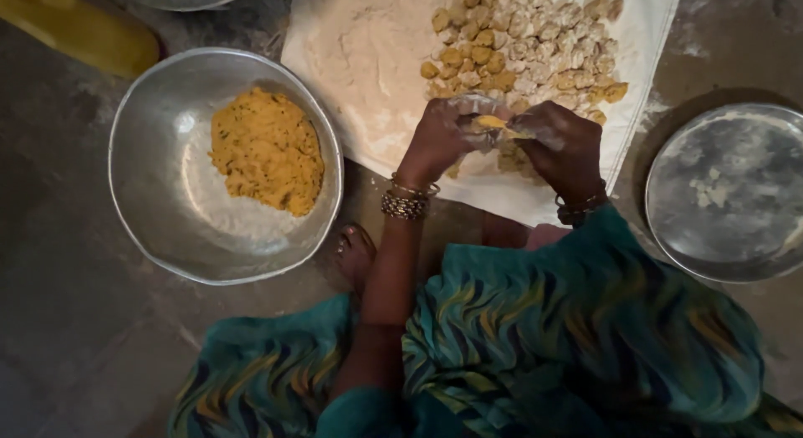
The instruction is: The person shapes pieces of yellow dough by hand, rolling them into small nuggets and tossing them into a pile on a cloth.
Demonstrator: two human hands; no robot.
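Hands, left [437, 141] and right [565, 145], both closed together on small yellow dough lump [493, 122] above white floured cloth [368, 61]; round steel bowl [146, 179] left.

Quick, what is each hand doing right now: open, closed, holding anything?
Left hand: fingers closed on the yellow dough piece.
Right hand: fingers closed on the same dough piece, pinching it.

My left hand [437, 141] and right hand [562, 145] meet over the near edge of the cloth [368, 61], pinching a bit of dough [492, 122] between them. The dough pieces [523, 40] lie on the cloth beyond my hands. Left of the cloth stands the bowl [150, 195], with the dough mass [266, 151] in it. Right of the cloth lies the plate [732, 191]. My foot [355, 254] rests on the floor between bowl and cloth, near me.
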